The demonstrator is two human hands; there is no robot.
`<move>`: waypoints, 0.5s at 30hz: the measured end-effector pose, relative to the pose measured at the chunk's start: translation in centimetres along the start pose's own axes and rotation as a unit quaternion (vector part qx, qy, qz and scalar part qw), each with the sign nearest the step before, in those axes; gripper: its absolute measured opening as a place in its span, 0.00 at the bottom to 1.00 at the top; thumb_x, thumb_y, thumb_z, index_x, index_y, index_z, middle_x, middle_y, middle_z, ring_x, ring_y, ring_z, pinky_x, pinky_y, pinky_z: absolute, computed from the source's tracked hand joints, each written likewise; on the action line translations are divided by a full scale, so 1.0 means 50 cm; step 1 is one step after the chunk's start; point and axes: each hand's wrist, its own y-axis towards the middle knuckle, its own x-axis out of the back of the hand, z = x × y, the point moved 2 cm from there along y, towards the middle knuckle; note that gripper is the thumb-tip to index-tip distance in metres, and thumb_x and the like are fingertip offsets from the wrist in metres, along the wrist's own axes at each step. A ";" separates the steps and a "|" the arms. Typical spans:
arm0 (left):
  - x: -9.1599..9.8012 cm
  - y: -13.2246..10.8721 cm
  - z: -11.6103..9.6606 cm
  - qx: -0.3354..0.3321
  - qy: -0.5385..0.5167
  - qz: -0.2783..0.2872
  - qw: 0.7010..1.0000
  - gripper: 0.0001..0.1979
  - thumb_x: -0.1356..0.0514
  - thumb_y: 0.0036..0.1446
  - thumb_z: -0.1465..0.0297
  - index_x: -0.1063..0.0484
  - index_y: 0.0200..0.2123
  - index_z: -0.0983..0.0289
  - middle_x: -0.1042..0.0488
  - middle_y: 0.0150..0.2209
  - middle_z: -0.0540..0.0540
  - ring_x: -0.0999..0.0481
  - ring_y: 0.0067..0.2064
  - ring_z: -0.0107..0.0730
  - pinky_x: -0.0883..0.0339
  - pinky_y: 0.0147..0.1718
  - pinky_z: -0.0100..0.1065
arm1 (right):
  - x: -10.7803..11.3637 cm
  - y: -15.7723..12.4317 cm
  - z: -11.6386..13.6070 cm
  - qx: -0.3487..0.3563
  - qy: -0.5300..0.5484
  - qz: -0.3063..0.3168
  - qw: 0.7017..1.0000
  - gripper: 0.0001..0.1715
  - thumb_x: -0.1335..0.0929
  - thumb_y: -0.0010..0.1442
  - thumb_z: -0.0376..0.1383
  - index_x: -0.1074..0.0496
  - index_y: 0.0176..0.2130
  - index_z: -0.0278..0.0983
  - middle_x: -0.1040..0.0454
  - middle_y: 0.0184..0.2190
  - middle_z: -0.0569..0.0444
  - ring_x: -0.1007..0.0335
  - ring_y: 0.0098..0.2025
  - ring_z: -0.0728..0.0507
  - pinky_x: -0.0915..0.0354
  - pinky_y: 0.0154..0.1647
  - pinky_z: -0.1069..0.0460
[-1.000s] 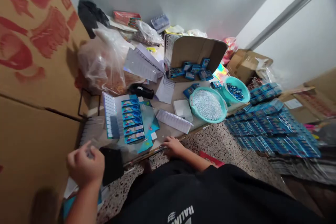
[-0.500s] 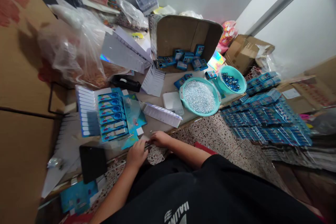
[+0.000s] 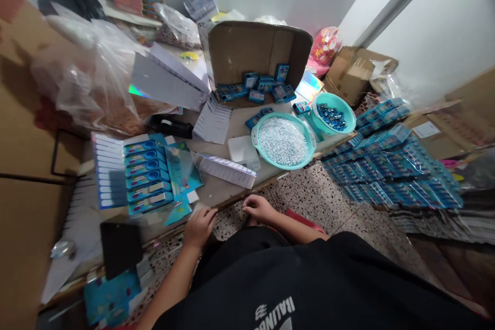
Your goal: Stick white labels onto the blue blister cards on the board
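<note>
My left hand (image 3: 199,227) rests at the near edge of the low table (image 3: 216,193), fingers reaching onto the edge beside a blue card (image 3: 176,212). My right hand (image 3: 258,209) hovers just off the same edge with fingers curled in; I see nothing in it. Closest on the table are a tray of blue packets (image 3: 149,175) and a white stack of strips (image 3: 228,170). Farther back stand a teal basin (image 3: 256,136) full of white beads and a second teal basin (image 3: 350,113) holding blue pieces.
An open cardboard box (image 3: 251,46) with blue packets stands at the back. A large plastic bag (image 3: 88,87) lies at the left and a black flat object (image 3: 120,247) at the near left. Stacked blue packs (image 3: 390,170) cover the floor at the right. Cardboard walls me in at the left.
My left hand came from the far left, met my right hand at the table edge, and the two have now drawn apart. The view has swung left and down.
</note>
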 end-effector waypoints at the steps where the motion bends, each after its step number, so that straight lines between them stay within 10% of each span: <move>1: 0.000 0.003 0.002 -0.015 0.001 0.003 1.000 0.14 0.48 0.66 0.66 0.23 0.45 0.62 0.24 0.39 0.60 0.26 0.41 0.42 0.32 0.41 0.40 | 0.007 -0.015 -0.012 -0.018 0.012 -0.014 1.000 0.02 0.29 0.56 0.33 0.26 0.32 0.35 0.26 0.29 0.55 0.29 0.32 0.48 0.32 0.36 0.53; 7: 0.008 0.009 -0.001 -0.079 0.040 0.074 0.993 0.08 0.42 0.63 0.68 0.27 0.43 0.64 0.25 0.44 0.56 0.26 0.44 0.35 0.30 0.44 0.41 | 0.029 -0.075 -0.067 -0.088 0.104 -0.056 0.989 0.35 0.29 0.51 0.40 0.33 0.58 0.36 0.31 0.20 0.63 0.35 0.23 0.49 0.37 0.26 0.55; 15: 0.008 0.032 -0.030 -0.037 0.031 0.115 0.992 0.09 0.41 0.64 0.65 0.27 0.42 0.64 0.25 0.44 0.55 0.25 0.44 0.35 0.27 0.44 0.42 | 0.032 -0.055 -0.034 -0.100 0.086 -0.027 0.991 0.24 0.30 0.48 0.49 0.22 0.40 0.36 0.22 0.27 0.52 0.27 0.27 0.44 0.32 0.28 0.50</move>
